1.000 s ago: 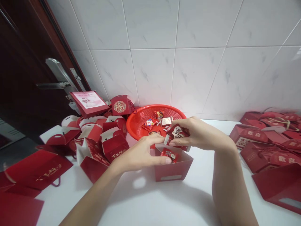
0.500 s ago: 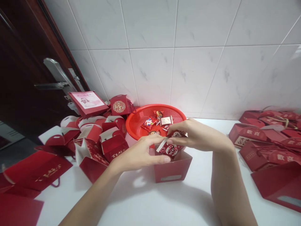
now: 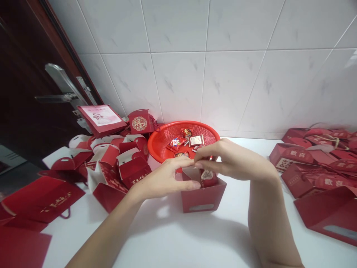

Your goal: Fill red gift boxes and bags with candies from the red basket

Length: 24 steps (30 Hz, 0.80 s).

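An open red box (image 3: 202, 201) stands upright on the white table. My left hand (image 3: 167, 178) rests at its left rim, thumb across the front edge and fingers apart from the thumb, holding nothing visible. Above the box's opening, my right hand (image 3: 223, 158) has its fingers pinched on a red printed packet (image 3: 208, 178), which is partly inside the box and partly hidden by the fingers. Directly behind stands a red plastic basket (image 3: 156, 143) with several wrapped sweets (image 3: 196, 140), its front rim partly covered by my hands.
Open red boxes (image 3: 134, 169) crowd the left side, beside a larger red box with a pink-and-white top (image 3: 102, 117). More red boxes (image 3: 329, 208) are piled at the right. Behind are a tiled wall (image 3: 178, 85) and a dark door with a metal handle (image 3: 60, 97).
The packet has gone lower into the box and turned, with my right hand's fingers now over its top. My left hand has stayed at the box's left rim. The view has shifted slightly.
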### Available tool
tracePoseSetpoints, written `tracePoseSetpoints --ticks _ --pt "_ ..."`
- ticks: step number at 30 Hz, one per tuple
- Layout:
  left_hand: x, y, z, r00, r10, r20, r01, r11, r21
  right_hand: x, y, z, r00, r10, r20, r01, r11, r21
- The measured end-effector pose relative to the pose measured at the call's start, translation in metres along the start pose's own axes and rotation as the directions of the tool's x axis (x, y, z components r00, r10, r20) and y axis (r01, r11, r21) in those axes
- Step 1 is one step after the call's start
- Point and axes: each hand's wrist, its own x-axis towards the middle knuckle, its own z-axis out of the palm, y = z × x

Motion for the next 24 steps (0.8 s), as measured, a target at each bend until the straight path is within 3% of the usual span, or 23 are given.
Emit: tracePoseSetpoints --ticks 3,8,13,18,21,24 --pt "0.001 -0.002 0.0 1.0 0.02 0.005 -0.02 1.0 0.0 -0.002 0.001 0.0 1.0 0.0 0.011 0.001 0.999 -0.046" --pt "-0.002 -0.006 0.0 1.0 0.0 -0.017 0.003 0.989 0.15 -0.012 0.003 -0.005 0.981 -0.024 -0.195 0.029 0.999 0.022" --pt "-0.019 0.014 0.008 0.971 0.204 0.126 -0.237 0.898 0.37 -0.039 -0.008 -0.018 0.936 -0.086 -0.342 0.094 0.996 0.006" --pt "-0.033 0.026 0.023 0.909 0.334 0.251 -0.415 0.786 0.459 -0.064 -0.023 -0.023 0.95 -0.171 -0.26 0.186 0.982 0.035" --pt "-0.031 0.022 0.026 0.898 0.36 0.255 -0.439 0.78 0.445 -0.07 -0.023 -0.021 0.972 -0.129 -0.198 0.145 0.987 0.065" --pt "-0.024 0.015 0.024 0.898 0.381 0.218 -0.439 0.793 0.423 -0.073 -0.009 -0.015 0.975 -0.046 -0.216 0.075 0.989 0.129"
